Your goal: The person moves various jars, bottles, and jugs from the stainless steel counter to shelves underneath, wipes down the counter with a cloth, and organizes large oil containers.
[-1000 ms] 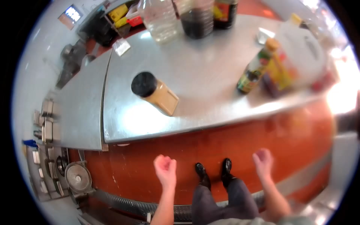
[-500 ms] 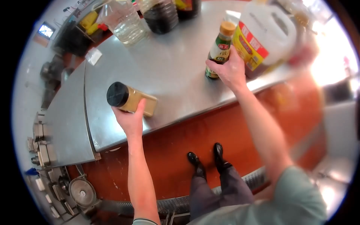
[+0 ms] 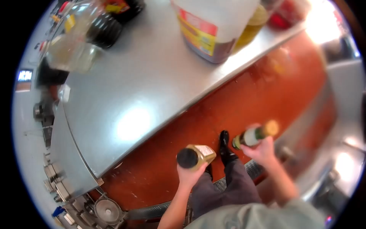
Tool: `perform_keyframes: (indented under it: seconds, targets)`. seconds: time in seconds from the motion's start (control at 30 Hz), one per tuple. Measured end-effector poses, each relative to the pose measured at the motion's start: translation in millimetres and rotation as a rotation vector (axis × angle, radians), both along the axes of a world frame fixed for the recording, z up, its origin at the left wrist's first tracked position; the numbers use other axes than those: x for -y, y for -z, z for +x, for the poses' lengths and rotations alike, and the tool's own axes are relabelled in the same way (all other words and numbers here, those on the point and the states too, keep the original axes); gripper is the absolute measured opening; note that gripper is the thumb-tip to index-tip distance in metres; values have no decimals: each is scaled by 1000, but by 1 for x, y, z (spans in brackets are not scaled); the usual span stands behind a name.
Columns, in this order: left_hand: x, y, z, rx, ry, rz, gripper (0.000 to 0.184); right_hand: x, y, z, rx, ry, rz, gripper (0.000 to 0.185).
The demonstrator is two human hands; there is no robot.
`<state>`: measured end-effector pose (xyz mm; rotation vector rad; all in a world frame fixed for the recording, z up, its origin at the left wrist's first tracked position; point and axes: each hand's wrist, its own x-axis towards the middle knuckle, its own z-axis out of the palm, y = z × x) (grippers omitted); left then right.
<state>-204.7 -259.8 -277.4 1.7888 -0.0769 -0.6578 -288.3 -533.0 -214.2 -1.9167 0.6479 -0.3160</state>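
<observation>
A square jar of tan powder with a black lid (image 3: 196,155) is in my left hand (image 3: 188,174), whose fingers wrap its lower side in front of my body. My right hand (image 3: 263,152) grips a dark sauce bottle with an orange cap and pale label (image 3: 251,136), tilted, with its cap to the right. Both are held off the steel table (image 3: 152,76), over the floor. A large translucent jug with a red and yellow label (image 3: 207,34) stands near the table's edge.
Clear plastic bottles (image 3: 72,53) and dark-filled bottles (image 3: 105,28) stand at the table's far left. Beyond the jug are a yellow bottle (image 3: 253,26) and a red container (image 3: 282,17). A round metal lid (image 3: 108,210) lies at lower left; steel equipment lines the right.
Both hands have come back from the table towards my body, lifting the powder jar and the sauce bottle off it. The view has turned, so the table sits further left.
</observation>
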Motion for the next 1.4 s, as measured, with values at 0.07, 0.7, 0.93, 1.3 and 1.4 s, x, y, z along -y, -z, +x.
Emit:
perform_keyframes:
  seconds: [0.07, 0.7, 0.93, 1.3, 1.4]
  targets:
    - [28, 56, 3, 24, -12, 24, 74, 11, 36, -32, -146, 79, -15, 46]
    - [202, 411, 255, 431, -339, 560, 84, 37, 282, -101, -150, 354, 207, 71]
    - [226, 420, 270, 166, -725, 424, 68, 51, 304, -105, -132, 439, 178, 73]
    - [195, 345, 283, 523, -308, 722, 89, 44, 299, -90, -46, 520, 225, 70]
    - [181, 346, 312, 733, 302, 939, 82, 42, 301, -85, -55, 509, 206, 70]
